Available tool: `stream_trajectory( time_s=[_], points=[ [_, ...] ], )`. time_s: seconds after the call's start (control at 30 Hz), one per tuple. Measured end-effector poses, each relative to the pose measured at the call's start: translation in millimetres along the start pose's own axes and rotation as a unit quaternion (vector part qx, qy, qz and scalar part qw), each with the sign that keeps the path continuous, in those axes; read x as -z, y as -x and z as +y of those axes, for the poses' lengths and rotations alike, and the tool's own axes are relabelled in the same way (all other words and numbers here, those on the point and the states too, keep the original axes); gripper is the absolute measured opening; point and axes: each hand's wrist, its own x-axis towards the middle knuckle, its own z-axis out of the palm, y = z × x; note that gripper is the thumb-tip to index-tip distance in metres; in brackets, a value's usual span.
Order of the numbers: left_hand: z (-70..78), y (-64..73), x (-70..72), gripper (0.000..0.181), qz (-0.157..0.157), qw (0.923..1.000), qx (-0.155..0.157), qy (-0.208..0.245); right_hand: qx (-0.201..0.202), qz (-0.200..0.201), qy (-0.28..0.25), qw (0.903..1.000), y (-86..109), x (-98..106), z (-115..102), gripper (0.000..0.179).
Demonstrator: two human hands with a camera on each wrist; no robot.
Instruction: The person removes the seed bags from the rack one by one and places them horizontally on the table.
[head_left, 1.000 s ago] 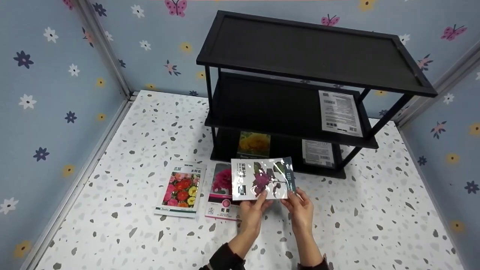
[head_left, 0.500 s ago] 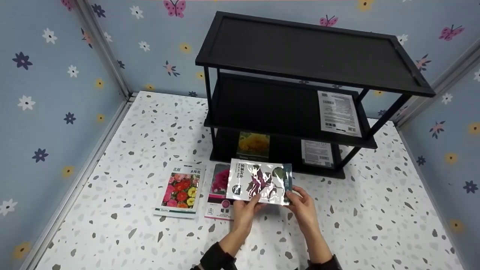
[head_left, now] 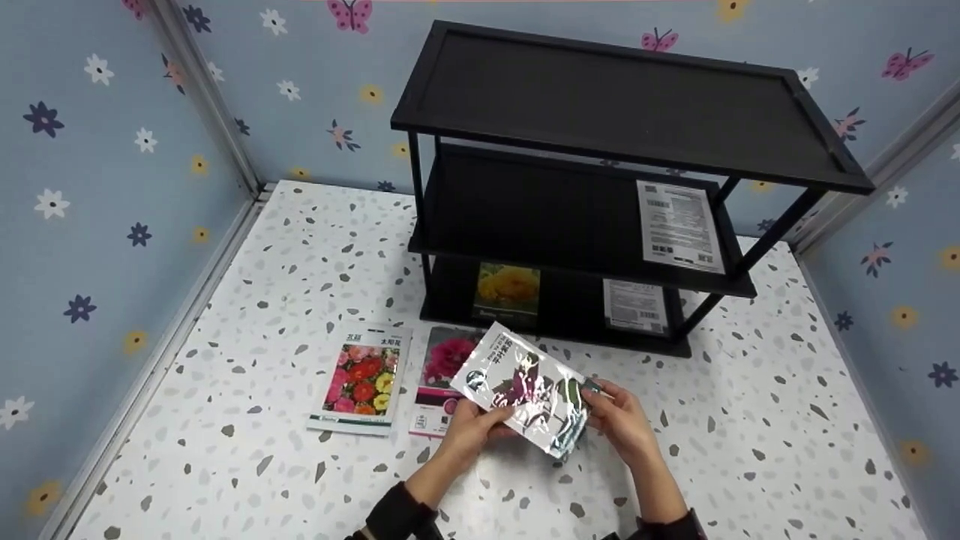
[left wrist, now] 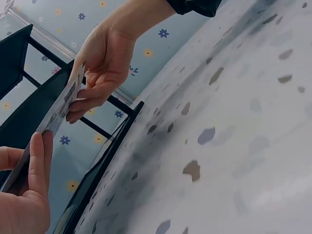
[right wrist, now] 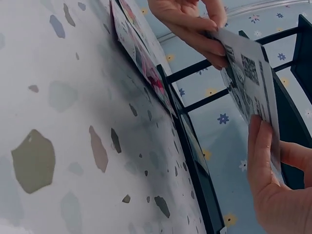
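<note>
Both hands hold one seed packet (head_left: 517, 386), white with purple leaves and a teal end, above the table and tilted in the head view. My left hand (head_left: 469, 435) pinches its lower left edge, thumb on the front. At the teal end, my right hand (head_left: 619, 420) grips the corner between thumb and fingers. The right wrist view shows the printed back of the packet (right wrist: 251, 73) with a square code. Partly covered by the held packet, a pink-flower packet (head_left: 450, 360) lies on the table. Left of it lies a packet with red and yellow flowers (head_left: 364, 379).
A black three-tier shelf (head_left: 615, 105) stands behind the hands. On its middle tier a packet (head_left: 679, 225) lies back side up at the right. The bottom tier carries a yellow-flower packet (head_left: 508, 292) and another back-up packet (head_left: 636, 306). Flowered wall panels (head_left: 97, 262) enclose the table.
The held packet has turned clockwise, its teal end swinging down toward the person. The left hand has shifted left and down, the right hand slightly right. Packets on table and shelf stay put.
</note>
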Motion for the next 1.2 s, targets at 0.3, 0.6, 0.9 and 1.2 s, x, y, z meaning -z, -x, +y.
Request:
stream_trajectory(
  time_s=[0.3, 0.6, 0.9, 1.2],
  points=[
    [11.5, 0.0, -11.4, 0.026, 0.058, 0.997, -0.015, -0.049, 0.021, 0.051, 0.027, 0.9981, 2.8, -7.4, 5.5, 0.035],
    [10.2, 4.6, -49.7, 0.033, 0.151, 0.983, -0.088, -0.057, 0.06, 0.154, -0.007, 0.9863, 2.6, -31.0, 20.8, 0.037],
    [0.0, 1.9, -55.2, 0.03, 0.167, 0.9757, -0.133, -0.051, 0.077, 0.182, -0.021, 0.98, 3.7, -41.2, 29.4, 0.038],
    [10.5, 3.8, -38.7, 0.031, 0.104, 0.9873, -0.077, -0.092, 0.035, 0.062, 0.067, 0.9952, 5.1, -21.7, 17.3, 0.039]
  ],
)
